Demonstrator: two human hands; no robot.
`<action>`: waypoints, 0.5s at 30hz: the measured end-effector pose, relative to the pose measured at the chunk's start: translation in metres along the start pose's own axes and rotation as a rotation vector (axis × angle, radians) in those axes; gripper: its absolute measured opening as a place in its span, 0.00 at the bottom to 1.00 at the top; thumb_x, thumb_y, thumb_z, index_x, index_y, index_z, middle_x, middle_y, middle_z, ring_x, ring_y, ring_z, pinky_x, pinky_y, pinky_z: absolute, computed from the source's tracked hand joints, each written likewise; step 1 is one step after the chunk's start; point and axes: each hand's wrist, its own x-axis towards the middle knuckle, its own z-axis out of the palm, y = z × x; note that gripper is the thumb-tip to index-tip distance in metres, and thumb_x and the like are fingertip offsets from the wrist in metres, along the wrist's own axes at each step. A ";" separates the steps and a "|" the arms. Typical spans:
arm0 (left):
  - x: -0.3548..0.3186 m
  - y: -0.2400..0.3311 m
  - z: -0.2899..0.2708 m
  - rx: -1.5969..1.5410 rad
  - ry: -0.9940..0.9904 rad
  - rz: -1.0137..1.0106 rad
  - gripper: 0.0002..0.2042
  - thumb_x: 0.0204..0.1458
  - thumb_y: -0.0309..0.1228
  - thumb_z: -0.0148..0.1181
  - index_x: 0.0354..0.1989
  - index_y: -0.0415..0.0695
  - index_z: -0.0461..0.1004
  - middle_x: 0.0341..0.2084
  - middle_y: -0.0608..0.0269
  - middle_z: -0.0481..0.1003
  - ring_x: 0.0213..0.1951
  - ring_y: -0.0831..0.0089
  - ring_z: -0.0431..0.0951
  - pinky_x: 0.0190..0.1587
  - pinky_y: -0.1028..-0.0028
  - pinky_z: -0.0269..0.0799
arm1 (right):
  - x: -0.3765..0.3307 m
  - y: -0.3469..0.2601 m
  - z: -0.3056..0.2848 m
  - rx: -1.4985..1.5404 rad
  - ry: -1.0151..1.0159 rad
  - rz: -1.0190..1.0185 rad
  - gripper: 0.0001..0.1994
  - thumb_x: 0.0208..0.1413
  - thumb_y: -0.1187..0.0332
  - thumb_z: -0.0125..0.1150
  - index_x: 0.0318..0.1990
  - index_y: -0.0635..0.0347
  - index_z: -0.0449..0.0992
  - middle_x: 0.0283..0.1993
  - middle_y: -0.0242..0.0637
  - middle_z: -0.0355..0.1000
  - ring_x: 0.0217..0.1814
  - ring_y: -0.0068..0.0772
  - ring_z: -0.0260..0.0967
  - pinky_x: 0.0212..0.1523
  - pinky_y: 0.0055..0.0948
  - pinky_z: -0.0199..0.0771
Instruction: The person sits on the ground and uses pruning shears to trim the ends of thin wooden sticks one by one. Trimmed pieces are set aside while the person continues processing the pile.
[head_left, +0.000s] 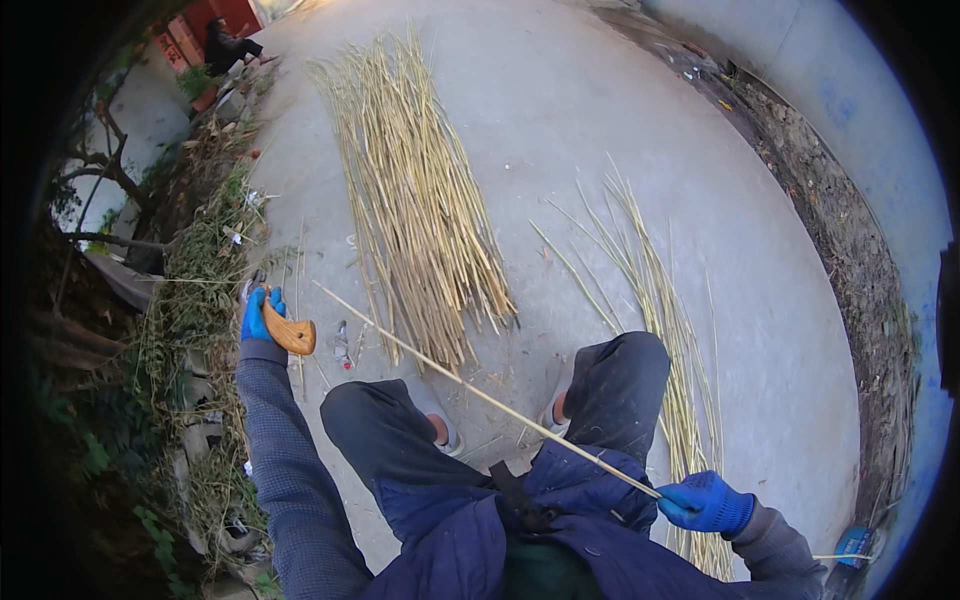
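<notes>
My left hand (pixel 262 312), in a blue glove, is closed round the curved wooden handle (pixel 290 333) of a hand tool. Only a bit of dark metal shows past the fingers, so its kind is unclear. Gloved in blue as well, my right hand (pixel 706 502) pinches one end of a long pale stalk (pixel 490 399). That stalk slants across my knees, its far tip up near the tool. Ahead of my feet lies a thick bundle of yellowish stalks (pixel 420 190). A looser, greener pile of stalks (pixel 660 290) stretches along the ground beside my right leg.
Grey concrete ground (pixel 560 110) runs between a weedy strip (pixel 200 290) on the left and a pale wall (pixel 850 90) on the right. A small clear bottle (pixel 342 345) lies near my left knee. Far left, a person (pixel 228 45) sits by a red door.
</notes>
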 end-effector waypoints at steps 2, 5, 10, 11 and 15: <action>0.000 0.015 -0.013 0.061 -0.027 -0.023 0.28 0.54 0.45 0.61 0.62 0.50 0.66 0.60 0.58 0.68 0.48 0.72 0.73 0.50 0.73 0.70 | -0.005 0.003 -0.011 -0.040 0.062 0.042 0.07 0.52 0.72 0.64 0.39 0.58 0.79 0.15 0.40 0.64 0.14 0.39 0.67 0.18 0.35 0.67; -0.016 0.013 -0.002 0.084 -0.148 -0.053 0.27 0.54 0.45 0.62 0.61 0.49 0.67 0.55 0.61 0.72 0.44 0.76 0.74 0.47 0.74 0.71 | 0.001 0.017 -0.025 -0.071 0.161 0.143 0.08 0.54 0.72 0.62 0.42 0.59 0.79 0.16 0.42 0.65 0.15 0.41 0.67 0.19 0.36 0.67; -0.073 -0.045 0.069 0.095 -0.334 -0.199 0.23 0.57 0.43 0.61 0.56 0.41 0.70 0.44 0.60 0.77 0.34 0.76 0.76 0.34 0.74 0.75 | 0.014 0.070 -0.036 -0.196 0.336 0.278 0.09 0.56 0.67 0.60 0.43 0.57 0.78 0.20 0.46 0.68 0.20 0.47 0.70 0.23 0.39 0.70; -0.086 -0.057 0.087 0.124 -0.345 -0.185 0.23 0.57 0.43 0.60 0.56 0.40 0.70 0.44 0.59 0.77 0.33 0.76 0.76 0.32 0.74 0.75 | 0.012 0.084 -0.036 -0.234 0.360 0.291 0.09 0.56 0.67 0.60 0.43 0.57 0.78 0.21 0.46 0.69 0.22 0.48 0.71 0.24 0.40 0.71; -0.136 -0.098 0.145 0.297 -0.440 -0.215 0.24 0.58 0.43 0.60 0.55 0.37 0.71 0.43 0.57 0.77 0.29 0.76 0.77 0.28 0.77 0.76 | -0.013 0.137 -0.026 -0.461 0.408 0.299 0.10 0.57 0.65 0.59 0.43 0.56 0.79 0.24 0.45 0.73 0.25 0.49 0.72 0.28 0.42 0.73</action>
